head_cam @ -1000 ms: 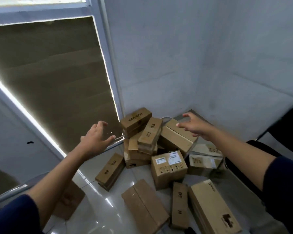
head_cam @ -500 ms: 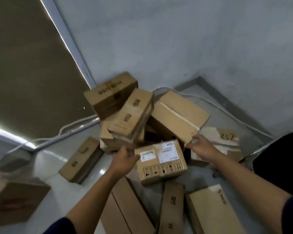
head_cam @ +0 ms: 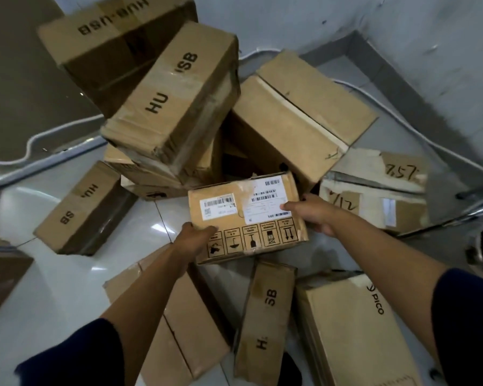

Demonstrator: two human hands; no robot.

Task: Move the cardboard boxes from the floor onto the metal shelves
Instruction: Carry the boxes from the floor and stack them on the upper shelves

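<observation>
A small cardboard box with white shipping labels [head_cam: 246, 218] sits in the middle of a heap of brown boxes in a floor corner. My left hand [head_cam: 195, 238] grips its near left edge, thumb on top. My right hand [head_cam: 310, 211] grips its right side, thumb on the white label. Behind it a tilted box marked HU SB [head_cam: 176, 98] leans on another marked HUB-USB [head_cam: 109, 40]. A large plain box [head_cam: 299, 112] lies at the back right. No metal shelves are in view.
More boxes lie on the glossy white floor: one at the left [head_cam: 81, 210], a flat one under my left forearm [head_cam: 184, 324], a narrow one [head_cam: 265, 316] and a PICO box [head_cam: 354, 330] near me. A white cable [head_cam: 402, 129] runs along the grey wall. A torn box marked 757 [head_cam: 382, 190] lies at the right.
I have leaned in much closer to the heap. Both hands came down from mid-air and closed on the two sides of the labelled box.
</observation>
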